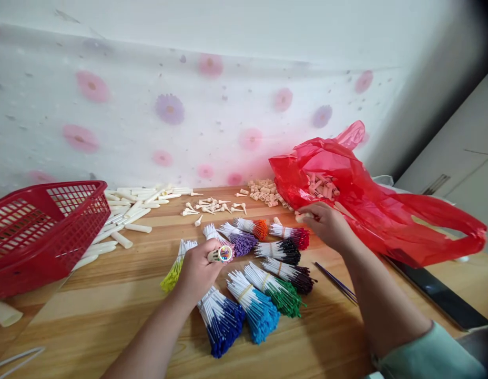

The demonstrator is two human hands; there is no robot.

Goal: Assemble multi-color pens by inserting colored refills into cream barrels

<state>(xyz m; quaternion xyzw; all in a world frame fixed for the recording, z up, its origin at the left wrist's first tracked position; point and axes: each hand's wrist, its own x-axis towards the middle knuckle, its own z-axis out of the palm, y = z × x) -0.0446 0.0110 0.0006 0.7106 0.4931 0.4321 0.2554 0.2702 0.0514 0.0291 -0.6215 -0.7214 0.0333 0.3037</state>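
My left hand is closed around a cream-coloured tube whose round end faces me and shows several coloured tips inside. Below and beside that hand lie banded bundles of thin white sticks with coloured ends, among them dark blue, light blue, green, black, purple and yellow. My right hand is at the front edge of a red plastic bag, fingers pinched on a small pale peach piece, mostly hidden by the fingers.
Slotted peach pieces spill beside the bag, with more inside it. Small cream pointed pieces lie at the back. A red basket stands left beside long cream tubes. Thin dark tweezers-like sticks and a black flat object lie right.
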